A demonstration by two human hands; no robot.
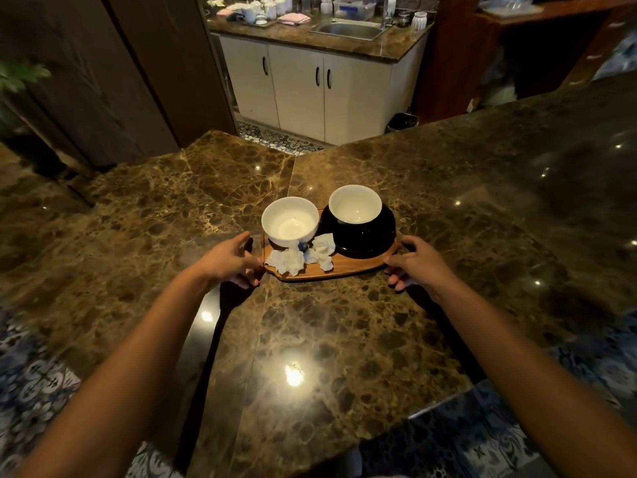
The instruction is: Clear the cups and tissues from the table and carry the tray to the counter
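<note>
A wooden tray (348, 267) lies flat on the brown marble counter (310, 339). On it, a white cup (289, 220) stands at the left and a second white cup (355, 203) sits on a black saucer (365, 236) at the right. Crumpled white tissues (300, 258) lie along the tray's front. My left hand (229, 260) is at the tray's left end with fingers spread, the thumb tip just at the edge. My right hand (417, 263) curls around the tray's right end, thumb on the front rim.
Beyond the counter, a gap opens onto a patterned tile floor (275, 136). Behind it stand white cabinets (310, 84) with a sink (348, 29) and several white cups (265, 8). A black bin (401, 122) stands beside the cabinets, and dark wood panels (120, 81) rise at the left.
</note>
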